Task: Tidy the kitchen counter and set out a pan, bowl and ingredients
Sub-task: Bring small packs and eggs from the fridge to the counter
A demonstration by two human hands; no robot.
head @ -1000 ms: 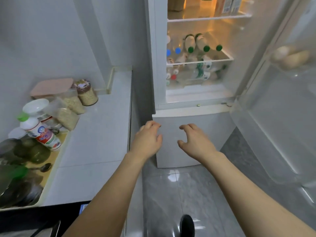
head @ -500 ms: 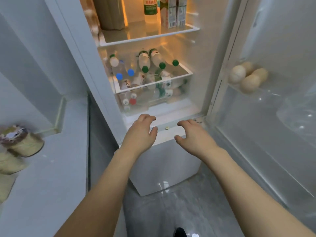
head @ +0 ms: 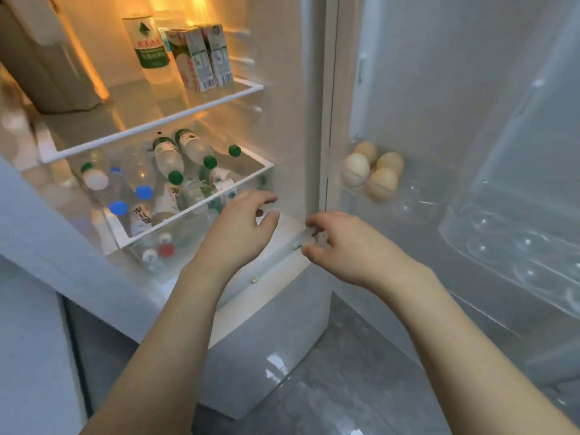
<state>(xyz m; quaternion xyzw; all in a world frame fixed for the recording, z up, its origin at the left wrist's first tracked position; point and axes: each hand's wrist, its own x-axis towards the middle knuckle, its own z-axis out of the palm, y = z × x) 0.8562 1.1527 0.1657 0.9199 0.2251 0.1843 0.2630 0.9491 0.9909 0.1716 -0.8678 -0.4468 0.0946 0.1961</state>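
Four smooth, matte eggs [head: 372,171], pale tan and cream, sit in a clear moulded plastic tray [head: 417,208] on the open fridge door [head: 470,89], at the tray's end nearest the hinge. The right hand [head: 348,246] hangs just below and beside them, fingers loosely curled, holding nothing, its fingertips [head: 310,221] close to the lower front edge of the fridge compartment (whether they touch it is hard to tell). The left hand [head: 238,230] is likewise relaxed and empty, half open, in front of the clear drawer [head: 194,211] of plastic bottles [head: 169,161] with green, blue and red caps. On the glass shelf [head: 150,120] above stand two glossy cartons [head: 201,58] and a labelled bottle [head: 147,42]; a tan bag-like shape [head: 47,67] at the shelf's left edge is cut off and blurred.
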